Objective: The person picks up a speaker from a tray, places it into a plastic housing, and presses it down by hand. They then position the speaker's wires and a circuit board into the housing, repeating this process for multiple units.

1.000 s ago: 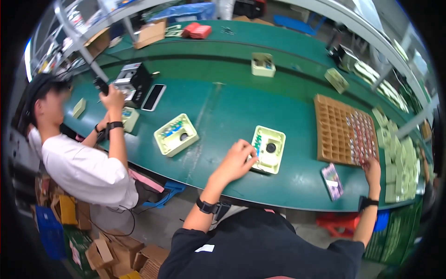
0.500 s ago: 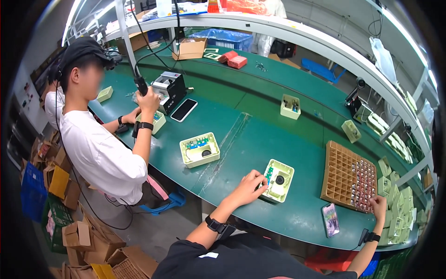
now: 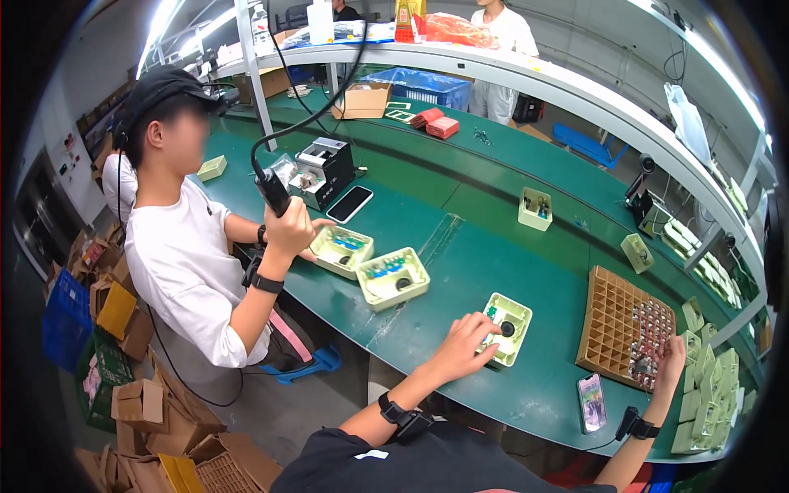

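Note:
A pale green plastic case point(image 3: 515, 355) with a green circuit board and a round black part inside lies in front of me. My left hand point(image 3: 464, 349) grips its left side, fingers curled over the rim near the board. At the right, a cardboard grid tray point(image 3: 606, 316) has many bare compartments on its left and small reddish and metallic parts on its right. My right hand point(image 3: 670, 363) is raised at the tray's right edge with its fingers bent together. Whatever they pinch is too small to make out.
To my left a co-worker holds an upright black power screwdriver point(image 3: 274, 194) beside another case point(image 3: 339, 261). A second filled case point(image 3: 393, 297) stands between us. A phone point(image 3: 591, 403) lies below the tray. Stacked green cases point(image 3: 708, 403) crowd the right edge; a metal shelf beam point(image 3: 526, 69) spans the back.
My right hand has come up off the tray's parts. My left hand stays at the case. The co-worker's case now sits close against the middle one, and the view has shifted slightly.

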### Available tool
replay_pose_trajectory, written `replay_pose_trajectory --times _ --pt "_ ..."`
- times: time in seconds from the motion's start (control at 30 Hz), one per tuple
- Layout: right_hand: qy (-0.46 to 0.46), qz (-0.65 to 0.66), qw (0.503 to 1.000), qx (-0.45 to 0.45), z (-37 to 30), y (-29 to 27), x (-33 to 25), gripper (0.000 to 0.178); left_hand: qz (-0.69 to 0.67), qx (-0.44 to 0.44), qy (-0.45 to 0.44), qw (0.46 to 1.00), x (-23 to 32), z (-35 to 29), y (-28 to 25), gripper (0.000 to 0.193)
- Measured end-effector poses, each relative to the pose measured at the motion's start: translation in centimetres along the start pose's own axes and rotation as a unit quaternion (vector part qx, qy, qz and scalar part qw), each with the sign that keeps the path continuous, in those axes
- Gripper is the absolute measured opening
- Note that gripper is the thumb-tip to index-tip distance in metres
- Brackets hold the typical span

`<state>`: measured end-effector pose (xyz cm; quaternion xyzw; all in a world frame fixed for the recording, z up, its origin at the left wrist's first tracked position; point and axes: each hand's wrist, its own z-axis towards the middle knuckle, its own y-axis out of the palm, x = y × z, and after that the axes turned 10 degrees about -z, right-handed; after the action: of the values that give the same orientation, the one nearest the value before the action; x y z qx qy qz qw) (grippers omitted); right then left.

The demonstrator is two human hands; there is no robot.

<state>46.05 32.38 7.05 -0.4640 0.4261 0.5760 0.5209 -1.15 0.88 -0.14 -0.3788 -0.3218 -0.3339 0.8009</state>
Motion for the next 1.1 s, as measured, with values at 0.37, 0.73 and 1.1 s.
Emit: replay_pose_trajectory --times 0.37,0.73,1.1 --pt "-0.162 -0.362 0.914 0.087 -1.7 -4.6 9.1 0.022 -0.057 -0.120 0.055 0.990 0.6 -0.1 2.1 0.026" --pt "0.007 -0.792 0.585 0.175 1.2 -11.1 12.5 0.067 -0.059 -0.104 0.069 0.990 -0.3 -2.1 2.0 0.024" --pt "-0.100 -0.766 0.633 0.041 3.1 -15.4 15.1 0.074 -0.030 -0.120 0.077 0.989 0.4 -2.2 2.3 0.017"
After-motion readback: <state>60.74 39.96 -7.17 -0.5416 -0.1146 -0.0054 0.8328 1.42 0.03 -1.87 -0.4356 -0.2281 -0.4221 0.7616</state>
